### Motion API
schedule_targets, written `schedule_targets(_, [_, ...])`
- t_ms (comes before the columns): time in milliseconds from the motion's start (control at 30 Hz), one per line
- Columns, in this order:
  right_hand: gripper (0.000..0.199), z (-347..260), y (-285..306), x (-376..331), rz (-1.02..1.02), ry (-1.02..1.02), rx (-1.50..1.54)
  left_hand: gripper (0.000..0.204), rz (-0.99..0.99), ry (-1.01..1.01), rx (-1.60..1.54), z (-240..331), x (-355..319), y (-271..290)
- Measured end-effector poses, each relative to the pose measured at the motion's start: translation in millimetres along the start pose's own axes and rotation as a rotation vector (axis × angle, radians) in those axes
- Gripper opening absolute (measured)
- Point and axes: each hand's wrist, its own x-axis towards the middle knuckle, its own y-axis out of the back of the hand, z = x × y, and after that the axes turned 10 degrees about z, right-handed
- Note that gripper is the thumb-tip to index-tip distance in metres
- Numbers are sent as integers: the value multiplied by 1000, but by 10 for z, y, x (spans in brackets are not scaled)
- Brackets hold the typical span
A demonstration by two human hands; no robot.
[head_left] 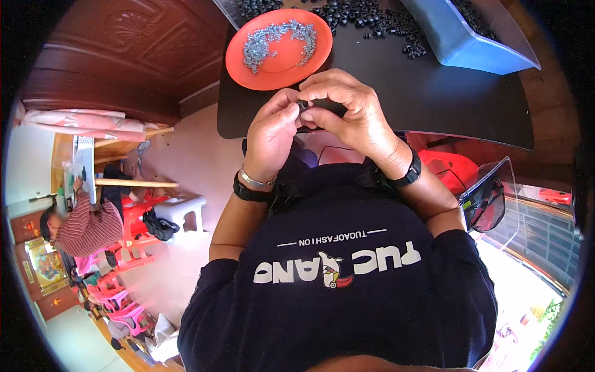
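Observation:
A small black ring-like part [302, 106] is held above the near edge of the dark table. My left hand [273, 131] pinches it between thumb and fingers. From the other side, my right hand [353, 108] closes on the same part with thumb and forefinger. The fingers cover most of it, so its full shape is hidden. Just beyond my hands lies an orange-red plate [273, 79] bearing many tiny silvery metal pieces [254, 53].
Loose black parts [353, 13] are heaped along the table's [396, 93] far side. A bluish translucent bin [480, 56] lies at the far right with more of them. Red and white stools [186, 214] and a seated person [93, 226] are off to the left.

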Motion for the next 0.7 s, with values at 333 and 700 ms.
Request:
schedule_targets(333, [30, 30, -40, 28, -23, -127, 104, 23, -9, 1, -85, -34, 56, 63])
schedule_targets(700, [29, 89, -87, 7, -16, -130, 40, 18, -2, 58, -180, -81, 101, 114])
